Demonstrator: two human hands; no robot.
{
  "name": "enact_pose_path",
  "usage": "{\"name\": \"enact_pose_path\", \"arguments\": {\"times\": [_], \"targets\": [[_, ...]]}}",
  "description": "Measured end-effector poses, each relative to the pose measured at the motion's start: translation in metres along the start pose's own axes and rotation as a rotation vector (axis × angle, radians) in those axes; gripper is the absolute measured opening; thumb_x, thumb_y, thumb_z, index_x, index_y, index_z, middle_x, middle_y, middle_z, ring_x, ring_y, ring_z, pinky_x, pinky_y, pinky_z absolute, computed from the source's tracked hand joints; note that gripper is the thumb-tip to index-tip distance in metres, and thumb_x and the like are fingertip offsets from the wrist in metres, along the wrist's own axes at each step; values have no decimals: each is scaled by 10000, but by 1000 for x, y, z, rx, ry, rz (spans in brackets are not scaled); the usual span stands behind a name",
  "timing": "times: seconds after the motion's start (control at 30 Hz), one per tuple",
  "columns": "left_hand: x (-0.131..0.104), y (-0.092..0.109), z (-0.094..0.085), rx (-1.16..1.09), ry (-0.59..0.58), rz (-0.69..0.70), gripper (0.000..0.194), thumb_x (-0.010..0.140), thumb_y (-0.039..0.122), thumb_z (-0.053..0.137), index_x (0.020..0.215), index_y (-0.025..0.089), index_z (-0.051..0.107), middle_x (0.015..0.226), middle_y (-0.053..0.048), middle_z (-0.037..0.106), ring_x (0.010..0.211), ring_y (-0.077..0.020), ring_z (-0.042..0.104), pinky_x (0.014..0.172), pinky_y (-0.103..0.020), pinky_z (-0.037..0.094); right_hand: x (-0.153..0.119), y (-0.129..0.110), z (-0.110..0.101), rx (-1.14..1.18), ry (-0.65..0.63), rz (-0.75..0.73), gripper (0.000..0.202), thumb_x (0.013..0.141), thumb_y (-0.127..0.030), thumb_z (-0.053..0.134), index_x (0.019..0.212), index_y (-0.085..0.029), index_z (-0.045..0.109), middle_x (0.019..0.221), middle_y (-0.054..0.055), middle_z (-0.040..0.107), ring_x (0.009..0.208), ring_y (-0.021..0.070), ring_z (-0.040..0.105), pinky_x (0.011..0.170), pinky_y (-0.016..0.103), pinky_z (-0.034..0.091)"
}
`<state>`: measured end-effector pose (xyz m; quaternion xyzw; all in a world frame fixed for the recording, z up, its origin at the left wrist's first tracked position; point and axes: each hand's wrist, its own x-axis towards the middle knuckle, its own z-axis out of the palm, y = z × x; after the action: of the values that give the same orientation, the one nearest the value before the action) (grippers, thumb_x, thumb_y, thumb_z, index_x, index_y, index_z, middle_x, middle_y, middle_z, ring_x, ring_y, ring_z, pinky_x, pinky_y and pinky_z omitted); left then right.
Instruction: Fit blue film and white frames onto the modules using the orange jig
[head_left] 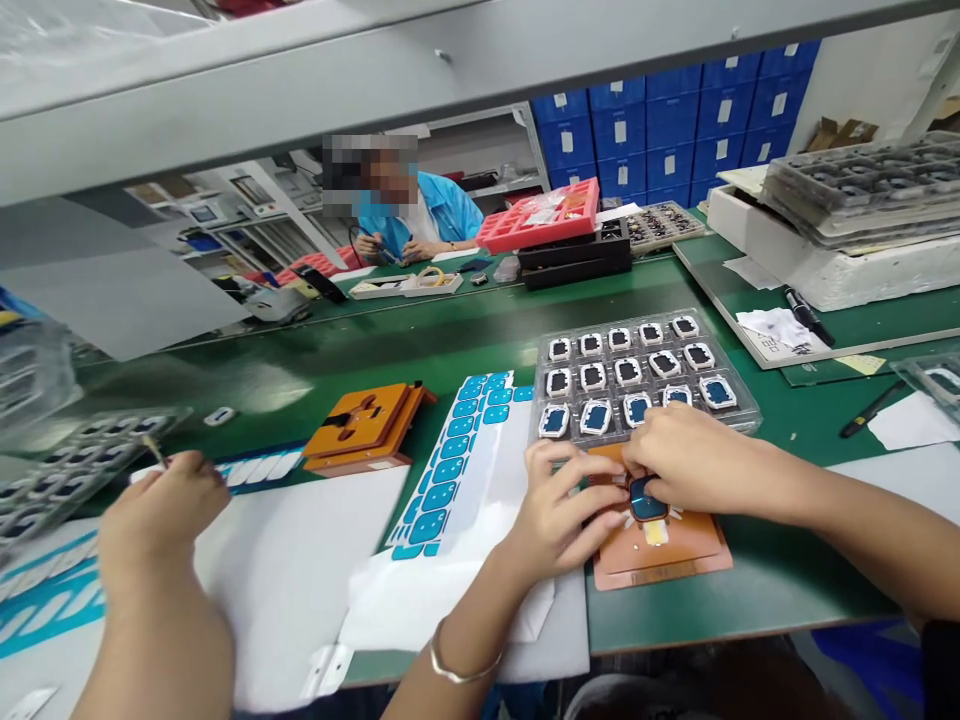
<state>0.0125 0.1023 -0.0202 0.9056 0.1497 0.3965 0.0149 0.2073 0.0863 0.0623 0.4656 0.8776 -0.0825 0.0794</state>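
Green covers the long workbench, with a grey beam slanting across above it. Behind, blue bins are stacked high, and across the bench a person in light blue sits with both hands close together. On our side, a clear tray carries three rows of pale-rimmed parts, and a white sheet with blue shapes lies to its left. Farther left sits an orange block. Just in front of the tray, a flat orange fixture rests near the bench edge.

The worker's two hands meet over that fixture. The right hand comes in from the side, its fingers bunched and bent down at the top edge of a dark glossy piece; I can't tell whether they pinch it. The left hand, a silver bangle on its wrist, has its fingers bent and slightly spread, tips by the piece's left side; whether they grip it I can't see. The piece lies on the fixture, just above a yellow patch.

At far left, a neighbour's hand closes around a thin tool.
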Motion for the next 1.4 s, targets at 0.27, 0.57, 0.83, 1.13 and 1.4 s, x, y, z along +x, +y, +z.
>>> {"name": "enact_pose_path", "arguments": {"times": [0.27, 0.57, 0.83, 1.13, 1.4], "targets": [[1, 2, -1, -79, -86, 24, 234, 965, 351, 495, 948, 198, 671, 988, -79, 673, 934, -232, 450, 835, -402, 343, 2, 0, 0, 19, -28, -2, 171, 797, -59, 612, 885, -155, 722, 859, 73, 720, 809, 220, 630, 574, 311, 241], [0, 2, 1, -148, -157, 7, 239, 958, 359, 509, 949, 189, 677, 999, -85, 654, 942, -233, 441, 842, -395, 340, 1, 1, 4, 49, 20, -11, 187, 770, -24, 601, 838, -162, 706, 823, 55, 709, 754, 196, 626, 558, 304, 238], [-1, 2, 3, -163, -215, -13, 262, 956, 397, 499, 970, 183, 648, 992, -74, 685, 931, -234, 455, 861, -402, 333, -3, 33, -8, -46, 165, 218, 155, 832, -102, 566, 932, -163, 667, 1023, 79, 696, 866, 230, 651, 615, 297, 341], [1, -1, 1, -132, -286, 25, 359, 981, 455, 415, 1084, 200, 646, 1093, -70, 706, 1038, -265, 466, 904, -432, 308, -8, 104, -16, -121, 75, 752, 256, 807, -111, 523, 989, -152, 698, 963, 158, 712, 904, 323, 666, 669, 346, 432], [-3, -3, 2, -176, -348, 4, 499, 961, 582, 371, 1234, 224, 586, 1204, -95, 673, 1111, -291, 463, 945, -472, 308, 8, 119, 0, -14, 97, 632, 263, 793, -121, 539, 992, -177, 702, 940, 112, 718, 897, 267, 644, 643, 293, 395]]}}
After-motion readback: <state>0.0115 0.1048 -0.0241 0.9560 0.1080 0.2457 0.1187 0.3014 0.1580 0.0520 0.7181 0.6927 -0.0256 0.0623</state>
